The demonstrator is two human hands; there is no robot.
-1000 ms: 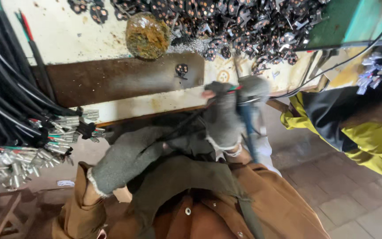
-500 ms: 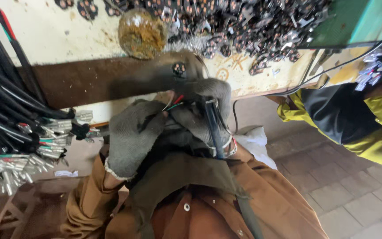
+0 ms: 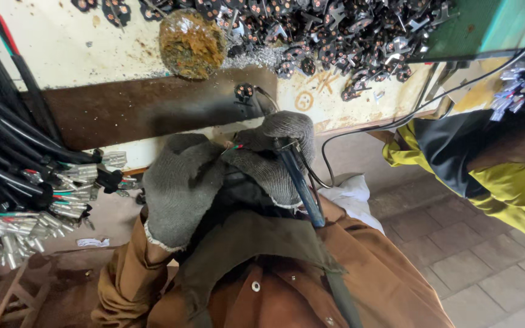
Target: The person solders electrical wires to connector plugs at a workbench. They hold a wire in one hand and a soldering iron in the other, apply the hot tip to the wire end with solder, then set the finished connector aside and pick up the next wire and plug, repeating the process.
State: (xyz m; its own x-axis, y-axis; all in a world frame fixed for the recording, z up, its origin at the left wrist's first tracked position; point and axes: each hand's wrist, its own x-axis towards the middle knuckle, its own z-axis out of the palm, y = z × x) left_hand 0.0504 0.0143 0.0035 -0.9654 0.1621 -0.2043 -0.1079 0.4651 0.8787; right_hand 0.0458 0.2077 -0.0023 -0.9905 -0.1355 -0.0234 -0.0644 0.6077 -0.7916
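Both my hands wear grey knitted gloves and are pressed together close to my chest. My left hand [image 3: 180, 182] is curled, back of the glove up, around a black cable whose red and green wire ends [image 3: 236, 147] peek out between the gloves. My right hand [image 3: 277, 155] grips a blue-handled tool [image 3: 301, 185], its handle pointing down toward my brown jacket. Just above the hands, a black cable end [image 3: 244, 93] with bare copper cores pokes up over the bench edge.
A pile of black cut cable pieces [image 3: 341, 30] and a round brownish lump [image 3: 192, 44] lie on the pale bench [image 3: 74, 54]. A bundle of black cables with metal lugs [image 3: 37, 188] hangs at left. A person's yellow-and-black sleeve [image 3: 487, 170] is at right.
My right hand has come down and left from the bench edge with the tool. My left hand has risen to meet it, and both now sit together at centre.
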